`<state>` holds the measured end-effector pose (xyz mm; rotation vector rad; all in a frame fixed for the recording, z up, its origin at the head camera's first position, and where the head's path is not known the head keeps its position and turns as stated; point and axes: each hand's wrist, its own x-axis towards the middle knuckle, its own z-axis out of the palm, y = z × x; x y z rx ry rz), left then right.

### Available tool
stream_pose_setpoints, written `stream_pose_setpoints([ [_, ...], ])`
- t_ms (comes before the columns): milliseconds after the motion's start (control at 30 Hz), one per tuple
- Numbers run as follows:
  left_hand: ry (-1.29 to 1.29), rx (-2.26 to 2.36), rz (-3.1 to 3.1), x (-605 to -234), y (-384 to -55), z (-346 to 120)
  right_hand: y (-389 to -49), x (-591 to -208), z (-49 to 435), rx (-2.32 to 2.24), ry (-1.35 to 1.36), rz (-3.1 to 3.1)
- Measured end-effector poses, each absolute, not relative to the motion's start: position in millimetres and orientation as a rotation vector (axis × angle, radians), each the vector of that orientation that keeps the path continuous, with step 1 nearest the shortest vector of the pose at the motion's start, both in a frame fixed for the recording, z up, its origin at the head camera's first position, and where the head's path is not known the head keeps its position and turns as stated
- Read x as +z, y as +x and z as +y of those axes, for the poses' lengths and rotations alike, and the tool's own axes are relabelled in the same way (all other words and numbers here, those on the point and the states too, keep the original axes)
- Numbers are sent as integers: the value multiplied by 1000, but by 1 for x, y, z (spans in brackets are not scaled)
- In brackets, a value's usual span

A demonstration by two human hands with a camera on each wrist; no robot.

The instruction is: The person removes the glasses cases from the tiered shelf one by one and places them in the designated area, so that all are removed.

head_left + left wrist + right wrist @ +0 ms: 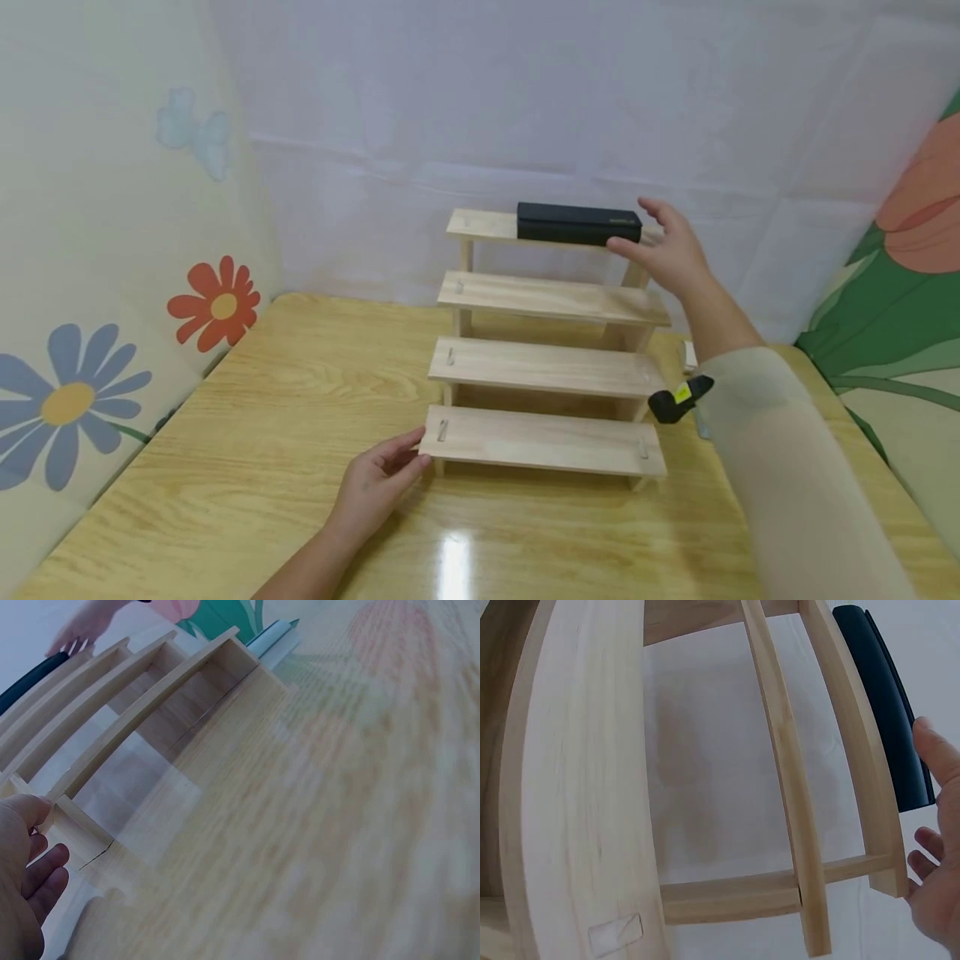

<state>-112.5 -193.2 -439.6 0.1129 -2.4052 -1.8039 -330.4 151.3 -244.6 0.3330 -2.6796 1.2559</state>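
Observation:
A pale wooden stand with stepped shelves (547,367) stands on the table. On its top shelf lies a long black case (577,223) with small lettering near its right end, set right of the middle. My left hand (375,483) pinches the left end of the lowest shelf; in the left wrist view the thumb lies at that shelf's corner. My right hand (671,250) is at the case's right end with thumb and fingers spread. In the right wrist view the thumb tip meets the edge of the case (881,712), and the other fingers are beside the end of the top shelf.
A wood-grain table (315,392) carries the stand. White cloth (450,100) hangs close behind it. Painted flower panels (67,400) flank the table. Right of the stand, partly behind the right arm, is a small white object (688,357).

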Motion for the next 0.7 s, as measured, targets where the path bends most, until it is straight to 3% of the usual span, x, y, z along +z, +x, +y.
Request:
stream_pose_setpoints([
  [700, 139, -1808, -2402, -439, -112, -190, -344, -235, 129, 1162, 394, -2800],
])
